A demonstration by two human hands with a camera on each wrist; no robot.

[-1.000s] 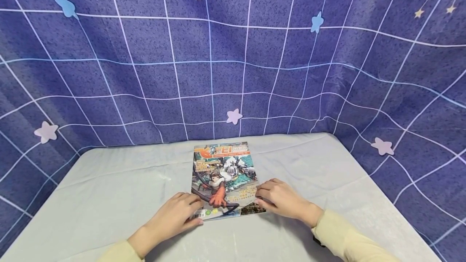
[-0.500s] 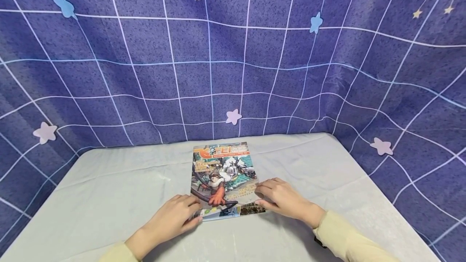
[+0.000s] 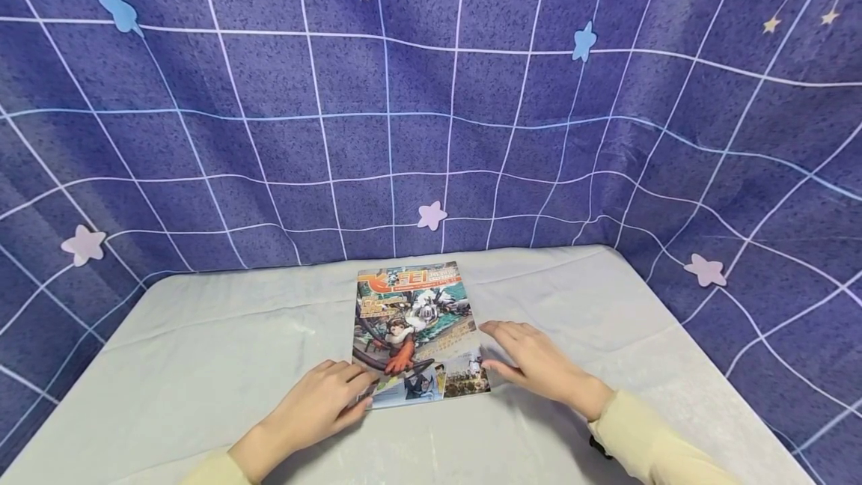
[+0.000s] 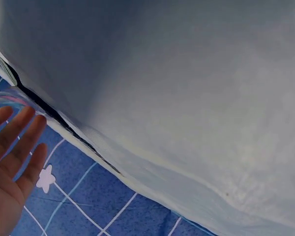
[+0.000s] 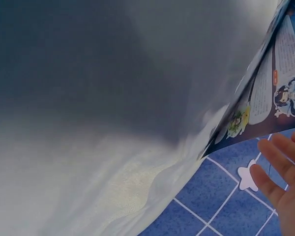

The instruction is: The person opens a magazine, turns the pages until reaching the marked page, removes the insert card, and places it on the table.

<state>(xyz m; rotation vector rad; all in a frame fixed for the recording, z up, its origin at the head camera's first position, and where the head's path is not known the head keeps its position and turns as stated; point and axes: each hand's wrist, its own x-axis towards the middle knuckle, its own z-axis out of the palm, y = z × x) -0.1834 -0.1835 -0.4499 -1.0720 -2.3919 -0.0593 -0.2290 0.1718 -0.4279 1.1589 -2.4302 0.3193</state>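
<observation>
Blue-violet fabric (image 3: 269, 152), printed with a grid, stars and clouds, is hung behind and beside the bench (image 3: 579, 298), which is covered by a pale grey sheet (image 3: 209, 350). Near the middle, a magazine (image 3: 414, 328) is laid, its orange title placed at the far end; a strip of smaller pictures is shown along the near edge. From the right wrist, a printed page (image 5: 265, 93) is seen, apparently raised above the bench. The magazine's near left corner is overlapped by the left hand (image 3: 319, 403), its fingers extended and unclenched. Nothing is grasped by the right hand (image 3: 535, 361), held released, fingers straight, just beside the right edge.
</observation>
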